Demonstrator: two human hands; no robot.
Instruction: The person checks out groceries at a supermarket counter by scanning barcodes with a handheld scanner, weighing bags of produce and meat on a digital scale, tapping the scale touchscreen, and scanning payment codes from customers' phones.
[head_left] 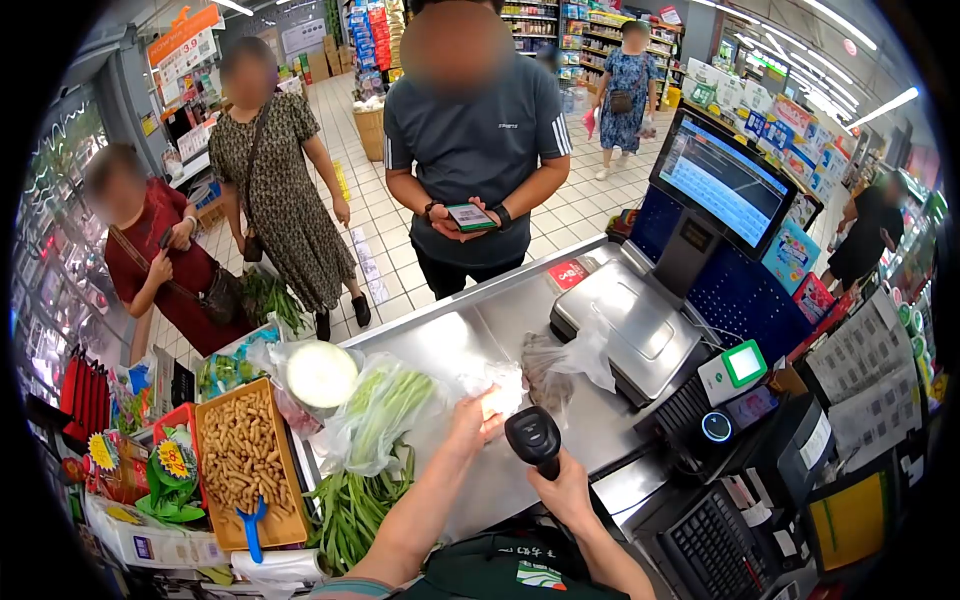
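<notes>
My right hand (563,488) is wrapped round the handle of a black barcode scanner (533,437), its head over the metal counter (470,490). My left hand (474,422) has its fingers on a clear plastic bag (497,384), which is washed out by bright light, so its contents cannot be made out. Just right of it lies another clear bag with something brownish inside (546,368), touching the scale (628,325). To the left are bagged green stalks (388,400), a bagged pale round melon-like item (321,374) and loose long green leaves (365,505).
An orange tray of peanuts (245,450) with a blue scoop (252,528) stands at left. A monitor (725,180), a payment device (735,370) and a keyboard (715,540) are at right. Across the counter, a person holds a phone (470,216); several others stand around.
</notes>
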